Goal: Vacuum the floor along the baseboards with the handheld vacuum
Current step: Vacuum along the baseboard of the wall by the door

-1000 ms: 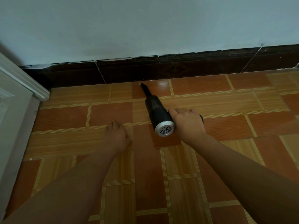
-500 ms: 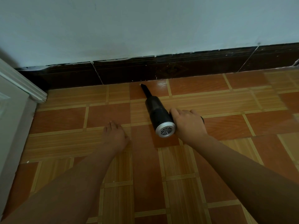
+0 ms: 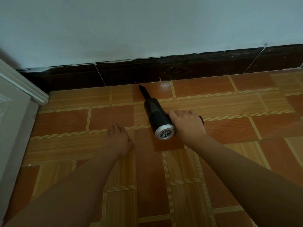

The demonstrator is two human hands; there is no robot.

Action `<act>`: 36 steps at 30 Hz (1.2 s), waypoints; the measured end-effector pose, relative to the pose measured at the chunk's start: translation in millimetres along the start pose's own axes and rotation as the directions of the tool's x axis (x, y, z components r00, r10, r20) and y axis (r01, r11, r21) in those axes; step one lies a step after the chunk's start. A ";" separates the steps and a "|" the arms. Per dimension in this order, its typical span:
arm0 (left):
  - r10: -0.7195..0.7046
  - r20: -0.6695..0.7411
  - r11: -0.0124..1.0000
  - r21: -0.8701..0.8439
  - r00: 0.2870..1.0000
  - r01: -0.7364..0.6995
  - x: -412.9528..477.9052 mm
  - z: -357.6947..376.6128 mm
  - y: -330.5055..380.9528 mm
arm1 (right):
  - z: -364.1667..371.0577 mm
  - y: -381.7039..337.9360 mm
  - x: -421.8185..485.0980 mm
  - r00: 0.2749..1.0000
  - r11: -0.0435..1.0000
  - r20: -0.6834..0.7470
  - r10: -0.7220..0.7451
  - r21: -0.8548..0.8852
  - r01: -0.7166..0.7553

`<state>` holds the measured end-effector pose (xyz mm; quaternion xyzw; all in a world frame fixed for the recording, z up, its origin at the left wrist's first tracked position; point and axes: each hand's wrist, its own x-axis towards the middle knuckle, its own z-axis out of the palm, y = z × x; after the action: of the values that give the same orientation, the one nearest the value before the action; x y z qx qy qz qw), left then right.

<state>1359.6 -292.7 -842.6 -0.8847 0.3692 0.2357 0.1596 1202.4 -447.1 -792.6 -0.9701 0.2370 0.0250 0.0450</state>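
Right hand (image 3: 186, 126) was wrapped around the vacuum (image 3: 157, 117) handle, nozzle tip almost at the dark baseboard (image 3: 180, 71) on the far side. Left hand (image 3: 117, 139) was flat on the tile floor (image 3: 65, 122), fingers relaxed.

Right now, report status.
Right hand grips black silver-capped handheld vacuum, nozzle near dark baseboard. Left hand rests on orange tiled floor. White door frame left.

vacuum (image 3: 157, 115): black plastic, smooth, a little shiny
end cap (image 3: 164, 132): silver, looks like metal, with small holes
floor (image 3: 213, 89): smooth, shiny tiles with a wood-like pattern
baseboard (image 3: 180, 71): dark glossy tiles, flecked with white paint
wall (image 3: 147, 27): pale paint, matt
door frame (image 3: 24, 86): white, smooth, matt
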 end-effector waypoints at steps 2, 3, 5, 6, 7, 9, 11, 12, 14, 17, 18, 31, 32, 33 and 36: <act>-0.003 0.008 1.000 0.001 1.000 0.003 0.8 0.3 0.2 | -0.2 1.1 -0.8 1.000 1.000 0.002 0.000 -0.005 0.000; -0.004 0.011 1.000 0.001 1.000 0.004 1.1 0.6 0.1 | -0.5 1.9 -1.4 1.000 1.000 0.003 0.003 -0.005 -0.003; -0.002 0.011 1.000 0.001 1.000 0.002 1.4 1.0 -0.4 | -0.8 3.8 -2.3 1.000 1.000 0.000 0.006 -0.009 -0.006; -0.002 0.010 1.000 0.000 1.000 0.002 1.4 1.1 -0.8 | -0.9 5.0 -2.8 1.000 1.000 0.000 0.008 -0.015 -0.008; -0.001 0.009 1.000 -0.001 1.000 0.001 1.6 1.1 -1.0 | -0.9 6.1 -3.3 1.000 1.000 0.003 0.013 -0.020 -0.013; 0.002 0.010 1.000 -0.002 1.000 -0.002 1.7 1.1 -1.5 | -0.9 7.6 -4.0 1.000 0.999 0.006 0.020 -0.029 -0.019; 0.002 0.015 1.000 -0.005 1.000 -0.002 1.9 1.2 -1.8 | -1.4 7.5 -4.3 1.000 0.999 0.006 0.023 -0.036 -0.022; 0.002 0.017 1.000 -0.008 1.000 -0.002 2.0 1.1 -1.6 | -1.9 7.1 -4.1 1.000 0.999 0.003 0.025 -0.036 -0.025; 0.001 0.021 1.000 -0.015 1.000 0.000 1.9 1.2 -1.6 | -3.1 5.9 -3.1 1.000 0.999 -0.005 0.031 -0.036 -0.031; 0.000 0.013 1.000 -0.010 1.000 0.000 1.2 0.2 -1.6 | -5.7 5.1 0.5 0.999 0.999 -0.014 0.037 -0.036 -0.038; 0.002 0.010 1.000 -0.009 1.000 -0.002 0.8 0.0 -1.8 | -6.3 5.0 1.9 0.999 0.999 -0.015 0.039 -0.035 -0.039; 0.058 -0.068 0.998 -0.004 0.996 -0.058 -3.2 3.3 -18.3 | -6.3 -7.9 13.0 0.999 0.999 -0.031 -0.028 -0.020 0.027; 0.054 -0.066 0.999 -0.006 0.996 -0.054 -3.3 3.7 -20.1 | -6.2 -9.6 15.0 0.999 0.999 -0.030 -0.031 -0.019 0.031; 0.049 -0.065 0.999 -0.007 0.997 -0.050 -3.5 4.5 -21.9 | -6.3 -11.1 16.7 0.999 0.999 -0.027 -0.037 -0.016 0.036; 0.028 -0.066 0.999 -0.015 0.997 -0.029 -4.5 6.6 -28.5 | -7.3 -15.9 21.2 0.998 0.998 -0.013 -0.056 -0.022 0.055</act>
<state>1375.6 -267.8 -842.7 -0.8879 0.3848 0.2118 0.1368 1228.7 -443.4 -785.6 -0.9769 0.2100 0.0200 0.0335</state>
